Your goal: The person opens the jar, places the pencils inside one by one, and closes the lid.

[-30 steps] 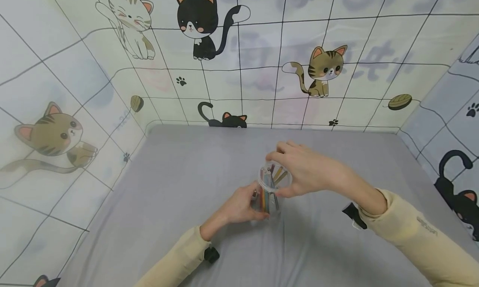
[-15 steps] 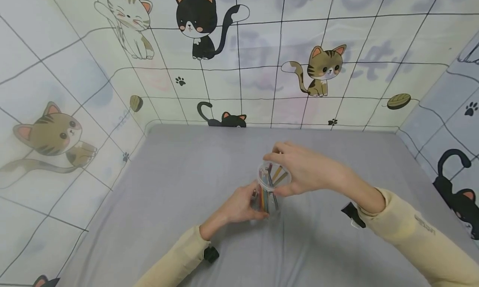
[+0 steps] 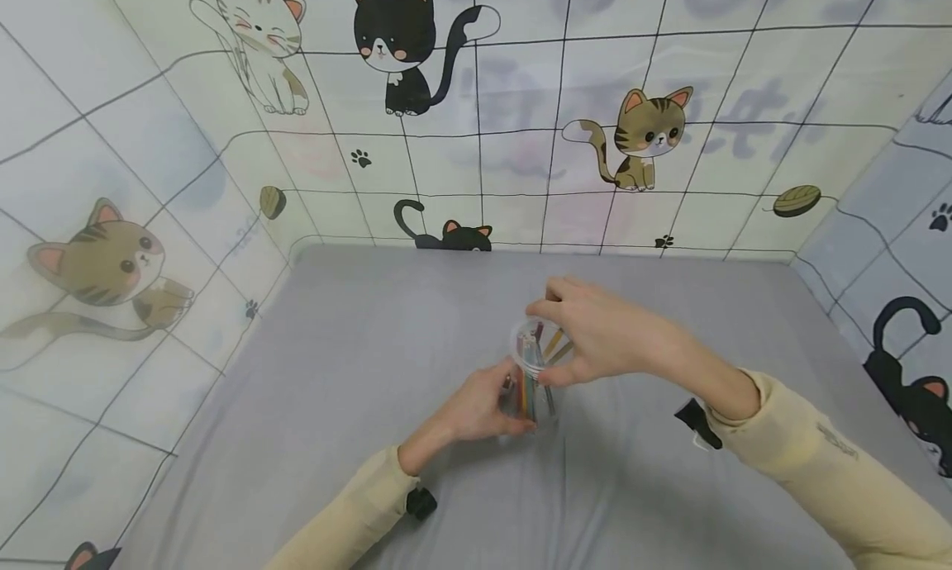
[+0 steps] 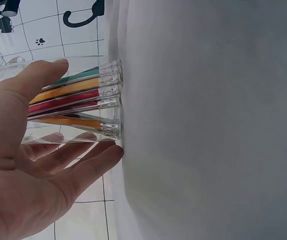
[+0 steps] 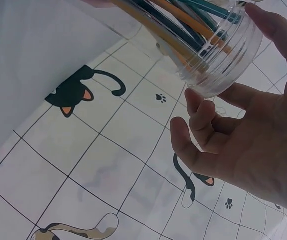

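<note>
A clear jar [image 3: 545, 405] stands upright on the grey cloth, full of slim pencils in red, yellow, teal and other colours. Curled around its lower part, my left hand [image 3: 476, 405] has the thumb on one side and fingers on the other. The pencils [image 4: 76, 95] show pale ribbed ends against the jar's base in the left wrist view. From above, my right hand [image 3: 606, 326] grips the jar's round top, thumb and forefinger on opposite sides. In the right wrist view the clear ribbed top [image 5: 228, 65] lies between thumb and fingers; the other fingers are bent below it.
The grey cloth [image 3: 357, 330] covers the flat surface under the jar. Behind it and at both sides rise pale walls [image 3: 513, 165] with a grid and cartoon cats. Black straps [image 3: 421, 504] show at the sleeve cuffs.
The right hand's thumb and fingers have shifted slightly leftward and up around the jar's top. The left hand and the jar stay nearly in place.
</note>
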